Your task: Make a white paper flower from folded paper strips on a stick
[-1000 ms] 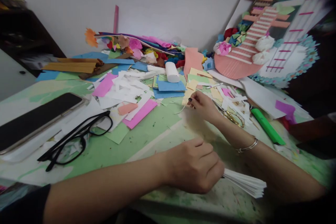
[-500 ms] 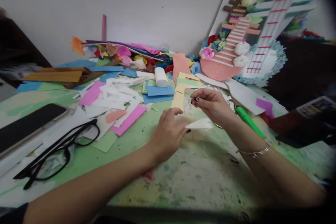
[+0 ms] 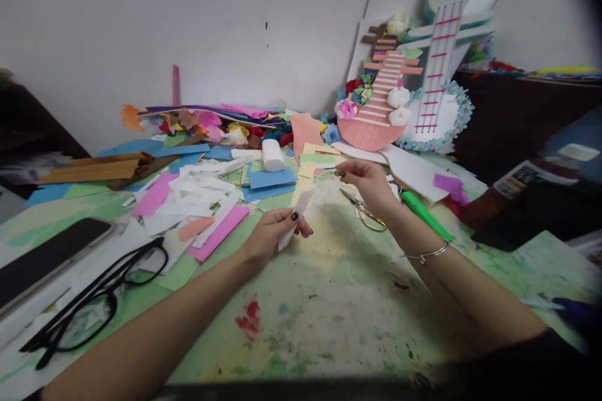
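Observation:
Between the thumb and fingers of my left hand (image 3: 268, 235) is a thin white paper strip (image 3: 301, 202), tilted upward over the middle of the table. My right hand (image 3: 369, 185) is raised a little to the right, its fingertips pinched together; whatever they hold, if anything, is too small to make out. Gold-handled scissors (image 3: 372, 222) lie on the table just below the right hand, partly covered by it. A bright green tool (image 3: 426, 215), perhaps a cutter, rests beside the right wrist. White paper scraps (image 3: 200, 191) are heaped to the left.
Black glasses (image 3: 110, 301) and a phone (image 3: 51, 263) lie at left. Blue paper pieces (image 3: 271, 178) and a white roll (image 3: 273, 155) sit mid-back. Paper-decorated instrument shapes (image 3: 371, 131) lean on the wall. A bottle (image 3: 531, 178) stands at right.
My left hand has turned and moved left, so the white paper strip now points upward. The scissors show more beneath my right hand, which stays pinched. The view has shifted right.

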`<act>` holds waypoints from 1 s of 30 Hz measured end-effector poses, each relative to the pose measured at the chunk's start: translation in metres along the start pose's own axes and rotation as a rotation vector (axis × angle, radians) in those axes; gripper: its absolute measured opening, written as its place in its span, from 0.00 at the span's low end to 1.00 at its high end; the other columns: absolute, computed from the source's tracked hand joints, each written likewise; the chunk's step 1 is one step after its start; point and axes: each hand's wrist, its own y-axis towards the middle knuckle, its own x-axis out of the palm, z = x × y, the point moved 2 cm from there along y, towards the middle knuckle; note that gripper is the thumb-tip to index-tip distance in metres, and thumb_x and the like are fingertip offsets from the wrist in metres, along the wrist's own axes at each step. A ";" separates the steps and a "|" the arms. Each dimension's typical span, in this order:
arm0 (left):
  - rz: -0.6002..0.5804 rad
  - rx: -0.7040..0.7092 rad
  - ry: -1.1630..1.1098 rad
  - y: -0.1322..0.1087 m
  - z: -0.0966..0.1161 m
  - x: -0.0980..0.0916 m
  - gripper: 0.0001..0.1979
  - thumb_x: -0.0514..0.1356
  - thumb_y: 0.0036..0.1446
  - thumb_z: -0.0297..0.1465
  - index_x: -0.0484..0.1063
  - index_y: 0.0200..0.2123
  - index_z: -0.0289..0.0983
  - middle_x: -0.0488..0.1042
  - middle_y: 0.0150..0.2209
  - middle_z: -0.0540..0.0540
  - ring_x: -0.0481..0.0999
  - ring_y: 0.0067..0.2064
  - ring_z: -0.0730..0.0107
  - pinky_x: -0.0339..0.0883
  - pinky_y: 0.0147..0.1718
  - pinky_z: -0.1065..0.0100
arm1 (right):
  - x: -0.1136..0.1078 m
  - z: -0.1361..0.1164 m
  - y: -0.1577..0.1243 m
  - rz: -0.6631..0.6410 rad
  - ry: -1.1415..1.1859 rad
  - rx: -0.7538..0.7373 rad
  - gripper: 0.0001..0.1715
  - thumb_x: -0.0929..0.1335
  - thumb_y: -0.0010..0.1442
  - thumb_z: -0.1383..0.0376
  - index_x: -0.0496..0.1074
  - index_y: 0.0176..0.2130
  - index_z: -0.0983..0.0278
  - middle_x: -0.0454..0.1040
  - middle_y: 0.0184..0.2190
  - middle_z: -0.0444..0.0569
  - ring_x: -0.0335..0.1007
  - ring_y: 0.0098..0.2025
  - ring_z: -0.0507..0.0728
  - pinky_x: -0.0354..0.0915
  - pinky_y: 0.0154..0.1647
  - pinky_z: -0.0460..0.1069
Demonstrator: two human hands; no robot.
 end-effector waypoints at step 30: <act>-0.115 -0.315 -0.167 0.022 -0.012 0.042 0.13 0.65 0.52 0.35 0.70 0.27 0.30 0.73 0.19 0.45 0.70 0.20 0.75 0.60 0.21 0.76 | -0.026 0.034 -0.070 -0.125 0.590 0.323 0.06 0.70 0.48 0.66 0.69 0.26 0.64 0.72 0.29 0.48 0.68 0.33 0.52 0.66 0.42 0.52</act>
